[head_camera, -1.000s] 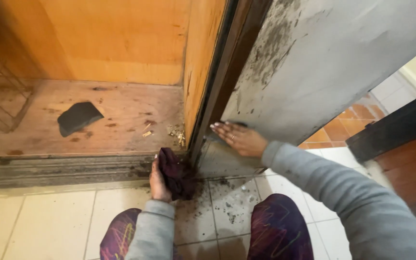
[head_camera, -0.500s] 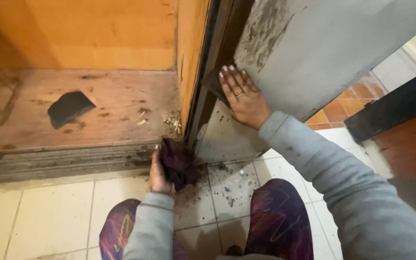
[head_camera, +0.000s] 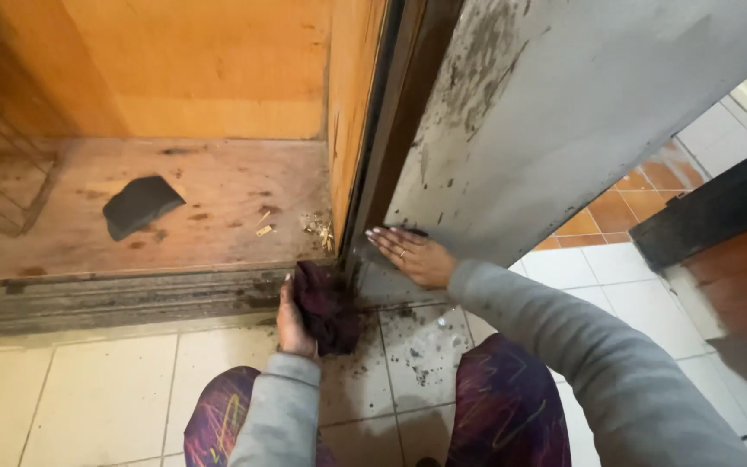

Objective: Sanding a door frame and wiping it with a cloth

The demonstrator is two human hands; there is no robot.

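Fingers of my left hand are curled tight around a dark rag, which is bunched against the foot of the door frame where the grimy threshold meets the tiled floor. My right hand lies flat, fingers spread and holding nothing, on the lower edge of the grey door, just beside the frame. Both hands work in a tight corner: frame and door close it on the right. Open room lies leftward along the threshold and back over the tiles toward my knees. Beyond the sill, a dark scrap sits well apart on the wooden floor.
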